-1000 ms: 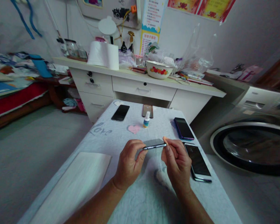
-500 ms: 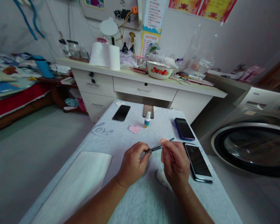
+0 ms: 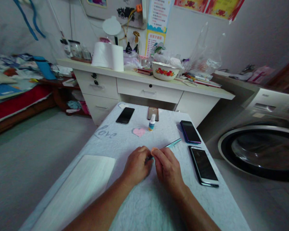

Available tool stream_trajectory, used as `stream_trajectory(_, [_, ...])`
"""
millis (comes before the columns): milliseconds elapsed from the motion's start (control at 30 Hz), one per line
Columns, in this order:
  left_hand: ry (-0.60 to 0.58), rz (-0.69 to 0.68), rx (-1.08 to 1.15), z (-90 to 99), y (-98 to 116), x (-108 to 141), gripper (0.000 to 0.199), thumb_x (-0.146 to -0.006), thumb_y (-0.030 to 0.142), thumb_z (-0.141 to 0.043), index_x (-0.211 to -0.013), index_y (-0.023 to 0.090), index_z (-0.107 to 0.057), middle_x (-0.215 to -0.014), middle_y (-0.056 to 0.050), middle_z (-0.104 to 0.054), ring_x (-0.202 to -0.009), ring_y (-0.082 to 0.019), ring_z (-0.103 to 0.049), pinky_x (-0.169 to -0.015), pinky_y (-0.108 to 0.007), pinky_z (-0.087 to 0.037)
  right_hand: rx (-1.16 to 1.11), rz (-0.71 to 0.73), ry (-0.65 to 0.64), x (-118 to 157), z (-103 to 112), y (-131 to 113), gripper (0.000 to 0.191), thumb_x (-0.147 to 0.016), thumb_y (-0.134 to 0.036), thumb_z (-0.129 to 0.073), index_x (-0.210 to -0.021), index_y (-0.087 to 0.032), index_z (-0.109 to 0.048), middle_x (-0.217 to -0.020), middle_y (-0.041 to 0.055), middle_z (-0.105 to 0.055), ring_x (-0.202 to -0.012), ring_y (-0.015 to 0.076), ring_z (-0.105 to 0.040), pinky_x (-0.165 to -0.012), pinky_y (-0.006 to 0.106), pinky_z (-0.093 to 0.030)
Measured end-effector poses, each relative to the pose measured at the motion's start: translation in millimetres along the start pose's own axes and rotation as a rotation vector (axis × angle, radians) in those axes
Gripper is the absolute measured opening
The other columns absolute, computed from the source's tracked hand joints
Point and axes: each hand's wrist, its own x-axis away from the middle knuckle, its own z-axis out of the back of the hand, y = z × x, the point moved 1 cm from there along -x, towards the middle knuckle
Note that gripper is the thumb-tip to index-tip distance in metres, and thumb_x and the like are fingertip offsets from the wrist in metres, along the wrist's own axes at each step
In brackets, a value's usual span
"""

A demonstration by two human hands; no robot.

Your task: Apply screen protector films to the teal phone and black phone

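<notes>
A thin phone point(image 3: 172, 143) is tilted nearly edge-on over the table, its teal-looking edge pointing away to the right. My left hand point(image 3: 137, 164) is closed on its near left end. With fingers pinched, my right hand point(image 3: 168, 165) presses a small orange cloth-like piece point(image 3: 154, 149) against the phone, close to the left fingertips. The fingers hide much of that piece and the phone's near end. Beyond the hands stands a small white spray bottle point(image 3: 152, 123) with a blue and yellow label.
A black-screened phone point(image 3: 125, 115) and a brownish phone case point(image 3: 156, 116) lie at the far end. On the right are a dark phone point(image 3: 190, 132) and a white-framed phone point(image 3: 204, 164). A white sheet point(image 3: 79, 189) lies left. Behind stands a desk point(image 3: 135, 85); a washing machine point(image 3: 262, 109) stands right.
My right hand has moved left along the phone, bringing the orange piece up to my left fingers. The phone has tilted, showing more of its far part.
</notes>
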Motion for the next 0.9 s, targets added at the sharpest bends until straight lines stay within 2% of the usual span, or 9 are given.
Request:
stream_trajectory(167, [-0.037,0.012,-0.099,-0.9,-2,-1,0.002,-0.078,0.018,-0.061,-0.076,0.019,-0.060,-0.082,-0.002,-0.061,-0.083,-0.017,-0.056,-0.073,-0.028,-0.042,-0.007,-0.027,-0.007,0,-2,9,0.026,-0.092,-0.009,-0.046,-0.111,-0.017,-0.061,-0.087,0.0063,-0.059,-0.079,0.0167,-0.057,-0.072,0.028,-0.049])
stream_trajectory(333, [-0.021,0.023,-0.167,-0.5,0,0,0.008,-0.075,0.018,-0.065,-0.071,0.019,-0.058,-0.079,-0.002,-0.060,-0.078,-0.017,-0.055,-0.066,-0.027,-0.039,-0.040,-0.106,0.030,-2,6,22,0.022,-0.093,-0.013,-0.047,-0.108,-0.018,-0.062,-0.089,0.0054,-0.058,-0.080,0.0156,-0.057,-0.073,0.028,-0.049])
stream_trajectory(467, [0.073,0.005,-0.118,3.8,5,0,0.007,-0.075,0.021,-0.067,-0.078,0.020,-0.060,-0.084,-0.002,-0.062,-0.082,-0.018,-0.055,-0.071,-0.029,-0.041,-0.047,-0.119,0.043,-3,7,24,0.022,-0.094,-0.013,-0.046,-0.106,-0.019,-0.063,-0.088,0.0047,-0.058,-0.079,0.0151,-0.058,-0.073,0.027,-0.049])
stream_trajectory(600, [0.169,-0.094,-0.017,10.0,11,1,0.005,-0.080,0.017,-0.061,-0.082,0.021,-0.058,-0.084,-0.002,-0.062,-0.085,-0.017,-0.056,-0.076,-0.029,-0.042,-0.039,-0.121,0.051,-4,7,21,0.021,-0.093,-0.014,-0.046,-0.106,-0.018,-0.063,-0.088,0.0052,-0.059,-0.080,0.0153,-0.058,-0.073,0.027,-0.050])
stream_trajectory(700, [0.187,-0.128,0.006,11.2,12,2,0.007,-0.080,0.014,-0.059,-0.080,0.020,-0.056,-0.079,-0.001,-0.061,-0.080,-0.016,-0.055,-0.073,-0.028,-0.042,-0.038,-0.123,0.061,-5,7,18,0.021,-0.093,-0.013,-0.046,-0.105,-0.017,-0.063,-0.087,0.0054,-0.059,-0.079,0.0153,-0.059,-0.072,0.027,-0.050])
stream_trajectory(900, [0.201,-0.097,0.027,9.8,12,1,0.010,-0.077,0.010,-0.058,-0.077,0.020,-0.055,-0.076,0.000,-0.059,-0.078,-0.016,-0.055,-0.070,-0.027,-0.042,-0.038,-0.086,0.021,-3,1,10,0.023,-0.092,-0.011,-0.047,-0.107,-0.017,-0.063,-0.086,0.0056,-0.060,-0.079,0.0164,-0.059,-0.072,0.027,-0.050])
